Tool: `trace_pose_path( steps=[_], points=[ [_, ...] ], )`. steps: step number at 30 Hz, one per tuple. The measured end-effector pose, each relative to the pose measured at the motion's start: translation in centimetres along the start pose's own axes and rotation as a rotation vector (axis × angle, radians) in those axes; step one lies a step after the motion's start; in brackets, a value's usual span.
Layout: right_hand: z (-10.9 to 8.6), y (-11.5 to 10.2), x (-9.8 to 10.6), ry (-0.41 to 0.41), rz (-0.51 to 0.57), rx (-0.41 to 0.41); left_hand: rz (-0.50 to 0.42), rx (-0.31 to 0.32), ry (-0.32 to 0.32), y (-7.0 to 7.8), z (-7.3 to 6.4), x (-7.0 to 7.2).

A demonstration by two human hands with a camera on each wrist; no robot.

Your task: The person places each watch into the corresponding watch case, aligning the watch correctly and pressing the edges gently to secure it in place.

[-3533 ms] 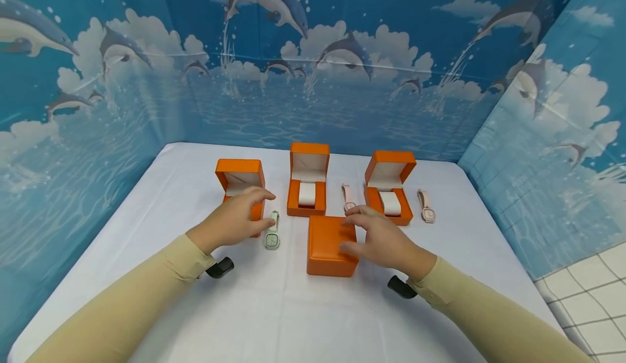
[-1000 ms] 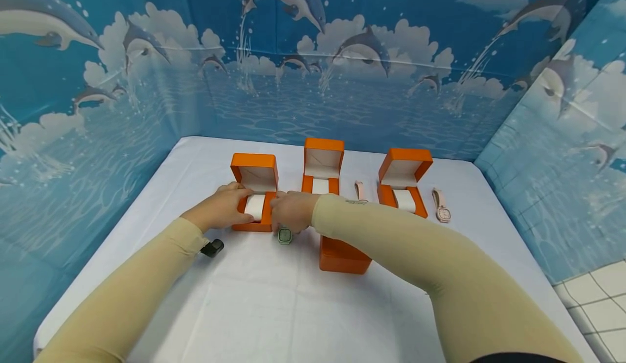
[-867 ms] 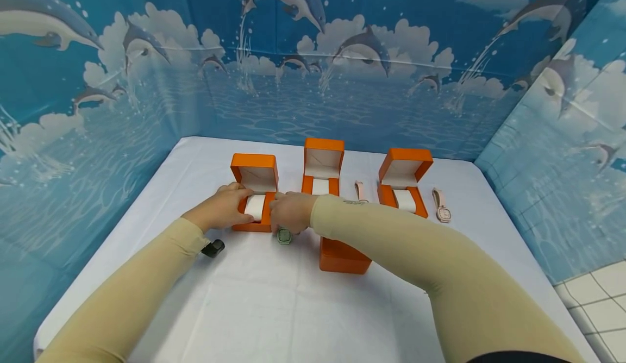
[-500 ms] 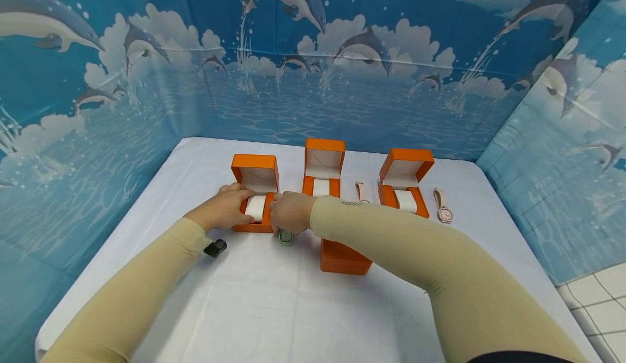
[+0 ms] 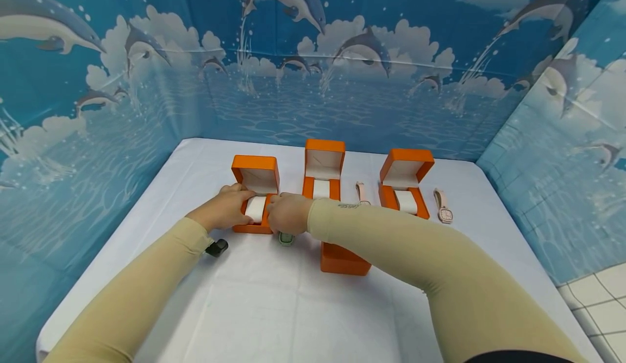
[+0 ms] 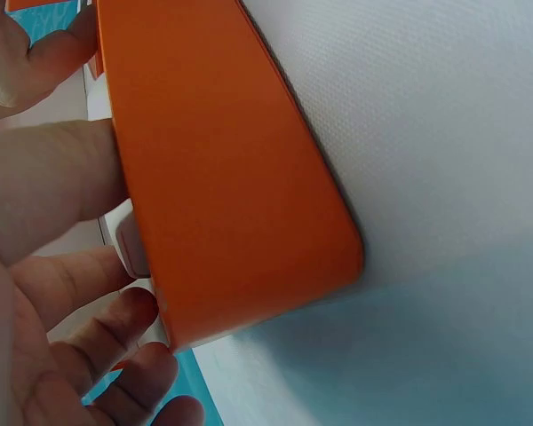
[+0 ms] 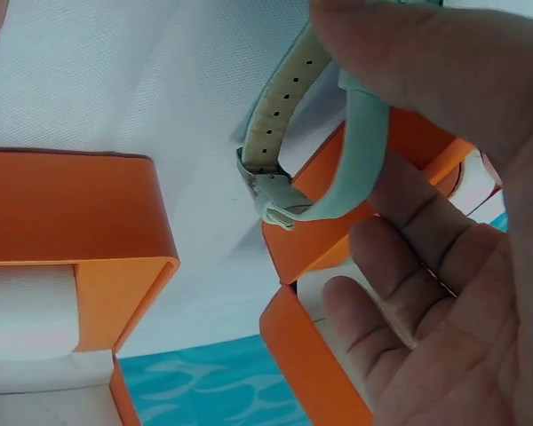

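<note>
My left hand is at the leftmost open orange watch box. Its thumb and fingers reach in on either side of the white cushion, which shows between thumb and index finger in the left wrist view and still sits in the box. My right hand crosses over to that box's right side. It pinches the mint-green watch by its looped strap; the index finger is hidden. The watch's dial shows below the hand in the head view. The other right fingers are loosely bent.
Two more open orange boxes with white cushions, a middle one and a right one, stand behind. A closed orange box lies partly under my right sleeve. A pink watch and another pink watch lie on the white table.
Since the oldest frame, my right hand has left the closed box and come left to the green watch. My left hand has lowered onto the cushion. Over the last second both have barely moved.
</note>
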State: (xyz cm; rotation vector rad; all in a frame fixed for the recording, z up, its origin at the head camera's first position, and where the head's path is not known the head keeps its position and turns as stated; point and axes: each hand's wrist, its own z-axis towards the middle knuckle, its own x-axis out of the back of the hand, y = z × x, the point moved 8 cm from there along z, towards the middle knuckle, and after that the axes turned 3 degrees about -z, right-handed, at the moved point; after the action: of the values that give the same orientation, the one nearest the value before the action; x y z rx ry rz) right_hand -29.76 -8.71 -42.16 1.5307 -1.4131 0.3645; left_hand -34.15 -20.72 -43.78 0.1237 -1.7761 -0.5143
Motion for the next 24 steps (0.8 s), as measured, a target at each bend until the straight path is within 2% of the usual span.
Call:
trace_pose_path(
  steps=[6, 17, 24],
  points=[
    [-0.16, -0.16, 0.03, -0.009, -0.039, -0.005, -0.011, -0.002, -0.002, 0.06, 0.09, -0.04],
    [0.36, -0.67, -0.27, -0.024, -0.193, 0.007, 0.014, -0.004, 0.003, -0.14, 0.21, -0.12],
    [0.78, -0.74, -0.44, -0.039, -0.208, -0.012, 0.051, 0.001, 0.007, -0.17, 0.34, -0.12]
  ],
)
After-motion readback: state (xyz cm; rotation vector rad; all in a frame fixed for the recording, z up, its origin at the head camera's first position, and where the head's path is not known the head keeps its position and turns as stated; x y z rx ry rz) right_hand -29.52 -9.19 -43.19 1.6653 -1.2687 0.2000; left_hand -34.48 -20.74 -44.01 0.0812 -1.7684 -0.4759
